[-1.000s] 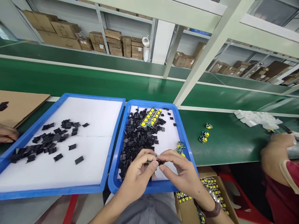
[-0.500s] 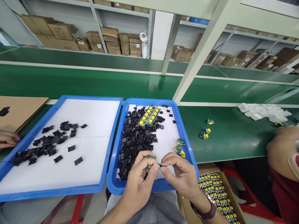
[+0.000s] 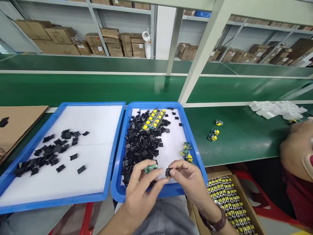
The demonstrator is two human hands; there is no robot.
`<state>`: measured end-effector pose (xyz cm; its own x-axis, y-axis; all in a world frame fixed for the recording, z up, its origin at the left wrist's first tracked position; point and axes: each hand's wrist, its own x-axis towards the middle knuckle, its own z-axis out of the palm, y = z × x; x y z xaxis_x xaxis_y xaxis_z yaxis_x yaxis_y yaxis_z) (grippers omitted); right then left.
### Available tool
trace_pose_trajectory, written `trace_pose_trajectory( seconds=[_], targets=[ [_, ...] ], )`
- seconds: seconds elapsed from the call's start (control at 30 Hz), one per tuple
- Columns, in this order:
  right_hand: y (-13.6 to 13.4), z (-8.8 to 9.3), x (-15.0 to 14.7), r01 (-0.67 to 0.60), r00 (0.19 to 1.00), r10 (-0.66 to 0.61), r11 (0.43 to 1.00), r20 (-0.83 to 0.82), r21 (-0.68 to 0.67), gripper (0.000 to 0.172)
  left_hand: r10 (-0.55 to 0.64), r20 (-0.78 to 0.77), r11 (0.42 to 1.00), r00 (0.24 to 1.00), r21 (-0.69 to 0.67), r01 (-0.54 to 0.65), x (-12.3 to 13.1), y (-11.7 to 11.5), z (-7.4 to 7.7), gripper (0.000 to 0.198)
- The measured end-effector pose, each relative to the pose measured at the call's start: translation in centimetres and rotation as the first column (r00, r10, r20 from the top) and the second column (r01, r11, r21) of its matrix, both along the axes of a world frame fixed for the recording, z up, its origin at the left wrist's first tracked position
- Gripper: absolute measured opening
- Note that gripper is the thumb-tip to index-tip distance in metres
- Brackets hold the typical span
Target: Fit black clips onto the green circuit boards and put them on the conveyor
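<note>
Over the near end of a blue tray point(image 3: 203, 169), my left hand point(image 3: 144, 187) is closed around a small green circuit board point(image 3: 150, 168). Just to its right, my right hand point(image 3: 187, 178) pinches a black rectangular piece point(image 3: 168, 172) between thumb and forefinger. The two held items are apart. Beyond my hands, many loose black pieces point(image 3: 140, 140) cover the tray's left half. A panel of boards with yellow parts point(image 3: 154, 119) rests on that pile. Several separate boards point(image 3: 187, 152) lie along the tray's right side.
Left stands another blue tray point(image 3: 107, 182) with scattered black pieces point(image 3: 50, 151). On the green table point(image 3: 234, 143) lie a few boards point(image 3: 214, 134) and white plastic parts point(image 3: 276, 109). A carton point(image 3: 234, 205) of yellow-topped boards sits below right. A co-worker's arm point(image 3: 297, 153) is at far right.
My hands have drawn apart. The black piece, earlier edge-on between both hands' fingertips, is now in my right hand alone. The co-worker's hand at far left has gone from view.
</note>
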<state>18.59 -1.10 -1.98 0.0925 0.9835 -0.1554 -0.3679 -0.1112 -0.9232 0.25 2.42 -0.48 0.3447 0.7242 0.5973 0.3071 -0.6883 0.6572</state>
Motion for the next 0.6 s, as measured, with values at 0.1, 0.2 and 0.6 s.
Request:
trace_pose_trajectory(
  seconds=[0.1, 0.2, 0.6],
  targets=[
    [-0.4, 0.1, 0.1, 0.003, 1.000, -0.003, 1.000, 0.020, 0.017, 0.015, -0.051, 0.000, 0.991, 0.999, -0.127, 0.051, -0.1, 0.2, 0.1, 0.025],
    [-0.7, 0.3, 0.1, -0.012, 0.999, 0.010, 0.999, 0.031, 0.043, 0.013, -0.145, -0.073, 0.984, 0.987, -0.119, 0.135, -0.6, 0.4, -0.3, 0.039],
    [-1.2, 0.6, -0.4, -0.012, 0.999, 0.006, 0.993, 0.053, 0.115, 0.007, -0.212, -0.031, 0.946, 0.977, -0.259, 0.197, -1.5, 0.1, -0.7, 0.042]
  ],
)
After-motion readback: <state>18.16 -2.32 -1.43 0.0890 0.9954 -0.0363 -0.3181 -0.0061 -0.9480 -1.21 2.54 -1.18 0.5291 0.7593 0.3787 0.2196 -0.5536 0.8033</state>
